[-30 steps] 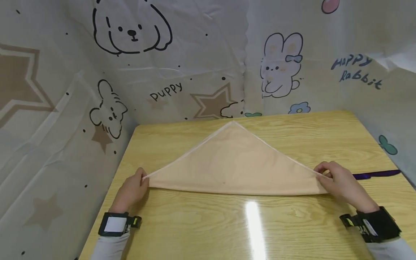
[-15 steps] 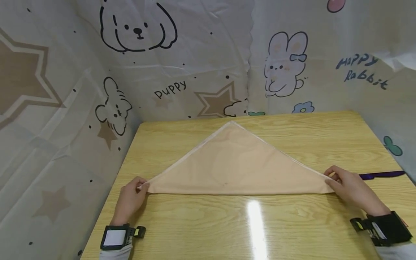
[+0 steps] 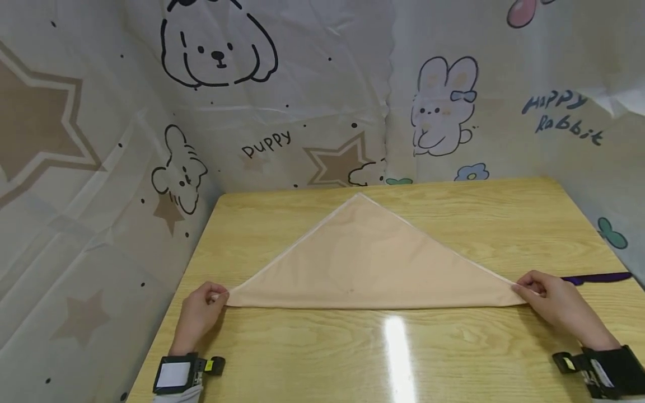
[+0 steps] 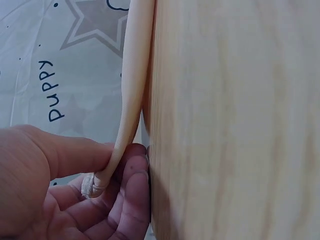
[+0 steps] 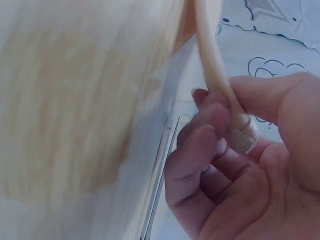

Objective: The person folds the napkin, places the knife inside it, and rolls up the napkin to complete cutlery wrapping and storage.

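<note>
A peach cloth with pale edging lies as a wide triangle on the table, its point toward the back and a straight fold toward the front. At its left corner my left hand pinches the fabric between thumb and fingers. My right hand does the same at the right corner. In the left wrist view, the tip of the cloth sticks out below the thumb. The right wrist view likewise shows the cloth's edged tip past the pinching fingers.
A dark purple knife-shaped item lies at the table's right edge, beyond my right hand. The wood-patterned table meets printed sheets hanging behind it and at both sides.
Both hands have moved outward and slightly toward the front, the right one further. The cloth's front edge has become straighter and longer. The head view has shifted slightly.
</note>
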Demonstrator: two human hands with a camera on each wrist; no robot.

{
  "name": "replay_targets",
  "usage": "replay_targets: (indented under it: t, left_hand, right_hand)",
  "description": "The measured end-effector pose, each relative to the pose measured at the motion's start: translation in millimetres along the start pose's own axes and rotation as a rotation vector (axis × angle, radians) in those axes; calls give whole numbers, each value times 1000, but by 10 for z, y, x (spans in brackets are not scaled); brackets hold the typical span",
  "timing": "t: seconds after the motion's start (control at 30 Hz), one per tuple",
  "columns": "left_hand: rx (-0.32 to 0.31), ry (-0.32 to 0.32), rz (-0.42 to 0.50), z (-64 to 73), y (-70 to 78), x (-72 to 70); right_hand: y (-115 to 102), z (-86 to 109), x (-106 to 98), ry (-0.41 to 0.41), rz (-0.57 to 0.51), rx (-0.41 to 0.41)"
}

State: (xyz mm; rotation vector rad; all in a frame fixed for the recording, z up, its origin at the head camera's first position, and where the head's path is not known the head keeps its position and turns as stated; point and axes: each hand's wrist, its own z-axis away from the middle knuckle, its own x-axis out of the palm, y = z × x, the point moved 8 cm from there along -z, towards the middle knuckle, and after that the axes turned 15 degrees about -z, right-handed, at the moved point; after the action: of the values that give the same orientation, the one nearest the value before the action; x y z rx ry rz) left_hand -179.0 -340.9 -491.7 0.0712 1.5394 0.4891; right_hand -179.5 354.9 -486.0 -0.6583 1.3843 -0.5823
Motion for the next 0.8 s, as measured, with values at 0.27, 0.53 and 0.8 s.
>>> replay_targets:
  t: [0.27,0.53,0.8]
  left_hand:
    - [-16,-18,44,33,-36,5]
    - [-39,0,36,2,-48,-8]
    - [-45,-19,29,-14,-59,7]
  right_hand:
    - [124,90,17,0,-76,62]
    - [262,129,28,13,-65,92]
    - [234,128,-8,-9,-23,70]
